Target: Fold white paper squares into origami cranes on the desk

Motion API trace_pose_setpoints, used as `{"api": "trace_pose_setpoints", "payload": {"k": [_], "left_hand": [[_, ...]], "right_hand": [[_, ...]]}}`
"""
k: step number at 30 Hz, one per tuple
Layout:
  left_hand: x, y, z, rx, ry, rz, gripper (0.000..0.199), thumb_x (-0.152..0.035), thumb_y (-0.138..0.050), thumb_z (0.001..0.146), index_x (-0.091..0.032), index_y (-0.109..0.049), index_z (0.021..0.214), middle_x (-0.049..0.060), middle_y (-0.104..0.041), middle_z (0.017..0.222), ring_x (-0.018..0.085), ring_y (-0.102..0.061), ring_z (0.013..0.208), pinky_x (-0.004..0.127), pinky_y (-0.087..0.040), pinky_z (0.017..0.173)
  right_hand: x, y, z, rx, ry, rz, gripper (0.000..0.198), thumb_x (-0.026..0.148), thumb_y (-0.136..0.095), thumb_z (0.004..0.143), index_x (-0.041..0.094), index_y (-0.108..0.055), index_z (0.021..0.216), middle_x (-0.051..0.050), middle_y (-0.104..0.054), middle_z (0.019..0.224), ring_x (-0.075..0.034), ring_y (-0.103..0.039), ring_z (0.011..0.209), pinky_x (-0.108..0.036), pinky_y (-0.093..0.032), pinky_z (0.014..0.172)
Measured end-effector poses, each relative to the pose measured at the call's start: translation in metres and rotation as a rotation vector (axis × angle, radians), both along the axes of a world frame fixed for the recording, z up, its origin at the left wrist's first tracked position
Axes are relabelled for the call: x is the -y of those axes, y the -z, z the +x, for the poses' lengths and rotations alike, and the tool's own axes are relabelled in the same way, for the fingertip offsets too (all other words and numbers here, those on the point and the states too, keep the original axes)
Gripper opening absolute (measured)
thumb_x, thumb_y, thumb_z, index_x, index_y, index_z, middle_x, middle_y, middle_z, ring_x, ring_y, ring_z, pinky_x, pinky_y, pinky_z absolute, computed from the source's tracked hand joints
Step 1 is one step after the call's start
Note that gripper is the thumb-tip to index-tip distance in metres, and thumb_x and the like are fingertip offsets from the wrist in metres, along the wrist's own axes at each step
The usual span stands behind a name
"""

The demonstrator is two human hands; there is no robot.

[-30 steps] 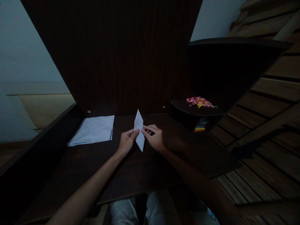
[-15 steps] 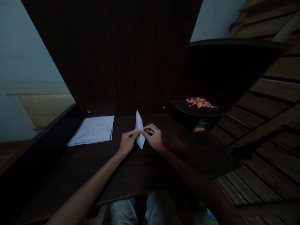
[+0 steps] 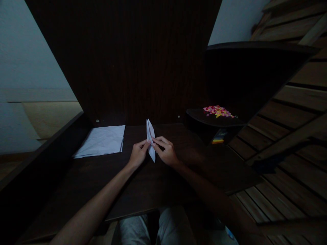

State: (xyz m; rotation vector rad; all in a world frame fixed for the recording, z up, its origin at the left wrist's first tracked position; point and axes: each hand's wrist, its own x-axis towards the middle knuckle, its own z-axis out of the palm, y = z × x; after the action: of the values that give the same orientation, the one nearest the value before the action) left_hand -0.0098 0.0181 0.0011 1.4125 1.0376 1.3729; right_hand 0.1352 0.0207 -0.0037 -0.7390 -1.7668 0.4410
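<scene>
A folded sheet of white paper (image 3: pixel 152 155), long and pointed at both ends, is held upright above the dark desk. Its upper end shows two layers parted by a narrow gap. My left hand (image 3: pixel 138 153) pinches its left side near the middle, thumb on the near face. From the right, my right hand (image 3: pixel 165 150) has its thumb and fingertips on the fold at about the same height. Part of the paper's middle is hidden behind the fingers.
A stack of white paper sheets (image 3: pixel 102 140) lies at the desk's left. On a small corner shelf (image 3: pixel 198 116) at the right sits a pile of pink, red and yellow pieces (image 3: pixel 218 111). A low dark side panel (image 3: pixel 51 144) borders the left edge; wooden slats (image 3: pixel 301 102) stand at right.
The upper end of the folded paper has parted into two layers and tilted slightly left. My right thumb and fingers have shifted a little on the paper; the left hand is almost unchanged.
</scene>
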Motion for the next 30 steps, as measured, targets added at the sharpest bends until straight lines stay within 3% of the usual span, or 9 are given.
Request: {"api": "trace_pose_setpoints", "payload": {"k": [4,14,25,30], "left_hand": [[0.003,-0.003,0.003,0.003,0.040,0.025,0.033,-0.043,-0.066,0.072,-0.014,-0.075,0.084,0.005,-0.072,0.075,0.020,-0.061,0.071,0.028,-0.047,0.067],[-0.001,0.002,0.000,-0.015,0.052,0.027,0.035,-0.038,-0.063,0.074,-0.013,-0.074,0.097,0.004,-0.073,0.082,0.018,-0.061,0.070,0.026,-0.047,0.064],[0.000,0.005,0.002,0.158,0.169,-0.073,0.042,-0.039,-0.070,0.072,-0.013,-0.070,0.106,0.007,-0.072,0.089,0.020,-0.063,0.080,0.029,-0.048,0.073],[-0.001,0.002,0.002,0.193,0.148,-0.104,0.034,-0.039,-0.071,0.071,-0.013,-0.072,0.093,0.004,-0.071,0.077,0.018,-0.062,0.070,0.028,-0.048,0.067]], "right_hand": [[-0.001,0.004,-0.001,-0.017,0.045,0.003,0.029,0.026,-0.058,0.085,0.023,-0.066,0.113,-0.005,-0.063,0.088,-0.014,-0.059,0.072,-0.028,-0.051,0.069],[-0.003,0.003,0.002,0.027,-0.022,0.078,0.032,0.019,-0.051,0.090,0.025,-0.064,0.118,-0.005,-0.060,0.093,-0.015,-0.059,0.085,-0.028,-0.050,0.077],[-0.004,0.005,0.001,0.018,0.027,0.127,0.031,0.015,-0.053,0.087,0.024,-0.067,0.113,-0.004,-0.057,0.086,-0.013,-0.057,0.077,-0.026,-0.049,0.068],[-0.007,0.005,0.002,-0.030,0.092,0.017,0.024,0.020,-0.057,0.084,0.023,-0.069,0.105,-0.004,-0.057,0.086,-0.014,-0.056,0.076,-0.027,-0.047,0.067]]}}
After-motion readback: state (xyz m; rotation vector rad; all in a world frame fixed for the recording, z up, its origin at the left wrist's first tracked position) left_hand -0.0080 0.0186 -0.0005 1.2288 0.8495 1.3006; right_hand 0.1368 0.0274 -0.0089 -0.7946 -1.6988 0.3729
